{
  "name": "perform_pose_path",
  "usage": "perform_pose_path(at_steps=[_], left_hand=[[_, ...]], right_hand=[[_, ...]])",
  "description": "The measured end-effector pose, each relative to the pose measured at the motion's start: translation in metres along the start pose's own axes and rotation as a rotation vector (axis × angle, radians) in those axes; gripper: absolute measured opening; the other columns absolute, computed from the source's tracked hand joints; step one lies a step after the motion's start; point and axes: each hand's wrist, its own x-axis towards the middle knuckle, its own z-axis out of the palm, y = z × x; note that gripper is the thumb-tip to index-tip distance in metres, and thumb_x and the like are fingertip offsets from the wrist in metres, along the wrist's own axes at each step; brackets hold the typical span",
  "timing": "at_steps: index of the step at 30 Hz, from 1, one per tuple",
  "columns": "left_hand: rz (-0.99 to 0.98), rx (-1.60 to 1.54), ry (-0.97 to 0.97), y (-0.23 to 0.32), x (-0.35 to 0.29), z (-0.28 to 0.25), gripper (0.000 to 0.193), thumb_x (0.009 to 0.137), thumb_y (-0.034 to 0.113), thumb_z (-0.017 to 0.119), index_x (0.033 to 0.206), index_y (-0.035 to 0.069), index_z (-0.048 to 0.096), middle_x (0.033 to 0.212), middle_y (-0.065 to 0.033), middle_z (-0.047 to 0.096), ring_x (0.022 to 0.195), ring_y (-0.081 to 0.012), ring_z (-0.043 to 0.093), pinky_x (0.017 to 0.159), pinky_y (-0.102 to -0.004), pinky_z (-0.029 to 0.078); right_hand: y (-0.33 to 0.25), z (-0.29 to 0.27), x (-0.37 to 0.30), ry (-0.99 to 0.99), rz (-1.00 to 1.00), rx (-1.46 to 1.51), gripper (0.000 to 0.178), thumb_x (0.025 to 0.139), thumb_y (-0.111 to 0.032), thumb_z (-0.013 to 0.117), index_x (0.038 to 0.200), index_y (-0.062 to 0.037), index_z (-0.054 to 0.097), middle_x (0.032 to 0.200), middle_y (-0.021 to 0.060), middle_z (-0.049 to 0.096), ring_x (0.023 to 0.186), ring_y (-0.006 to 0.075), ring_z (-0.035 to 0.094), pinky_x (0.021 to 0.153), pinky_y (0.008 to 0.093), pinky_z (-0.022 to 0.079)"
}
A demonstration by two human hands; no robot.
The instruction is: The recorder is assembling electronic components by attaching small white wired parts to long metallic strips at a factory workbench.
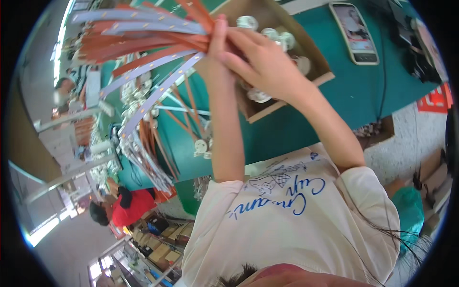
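Green tabletop [349, 95], LED strips [148, 40] — clasped in left hand [215, 55], fanning leftward, right hand [263, 60] alongside, grip unclear

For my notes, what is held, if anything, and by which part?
The left hand holds a bundle of long strips by its gathered end; whether the right hand grips too is unclear.

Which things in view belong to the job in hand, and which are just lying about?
Likely part of the job:
LED strips, bunched in the left hand
Cardboard box beneath the right hand
White round parts in that box
More strips on the green table

Apparently just lying about:
Smartphone, screen lit
Teal plastic bag
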Motion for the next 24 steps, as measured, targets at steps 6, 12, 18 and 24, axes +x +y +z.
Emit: perform_pose_path(at_steps=[6,12,18,24], left_hand=[[0.003,0.454,-0.086,-0.008,-0.011,0.012,0.048,0.076,0.033,0.073,0.104,-0.003,0.058,0.099,-0.0105,0.061,0.087,-0.0164,0.058,0.074,-0.0312,0.048],[0.052,0.457,-0.131,0.008,-0.017,0.018,0.029,0.071,0.016,0.073,0.089,-0.002,0.06,0.081,-0.0057,0.062,0.07,-0.0128,0.059,0.064,-0.0281,0.049],[0.101,0.487,-0.166,0.004,-0.011,0.015,0.022,0.074,0.013,0.074,0.087,-0.001,0.064,0.085,-0.0061,0.064,0.074,-0.0121,0.061,0.064,-0.025,0.051],[0.119,0.181,0.118,0.001,-0.009,0.021,0.033,0.073,0.012,0.076,0.099,0.001,0.058,0.088,-0.0048,0.061,0.073,-0.012,0.058,0.063,-0.0266,0.049]], right_hand=[[0.016,-0.033,-0.011,-0.113,0.205,-0.154,0.038,0.09,-0.015,0.054,0.122,0.0046,0.049,0.112,0.0194,0.057,0.101,0.0297,0.058,0.086,0.0324,0.044],[0.013,-0.023,-0.013,-0.162,0.232,-0.098,0.038,0.092,-0.018,0.049,0.123,0.004,0.048,0.114,0.0202,0.056,0.098,0.0338,0.058,0.084,0.0349,0.045],[0.009,-0.025,-0.008,-0.184,0.284,-0.109,0.038,0.092,-0.017,0.05,0.123,0.0032,0.048,0.114,0.0193,0.057,0.096,0.0333,0.059,0.083,0.0347,0.046],[0.008,-0.025,-0.005,0.059,0.051,-0.121,0.035,0.088,-0.011,0.057,0.12,0.0023,0.051,0.11,0.0183,0.059,0.095,0.0287,0.061,0.081,0.0334,0.048]])
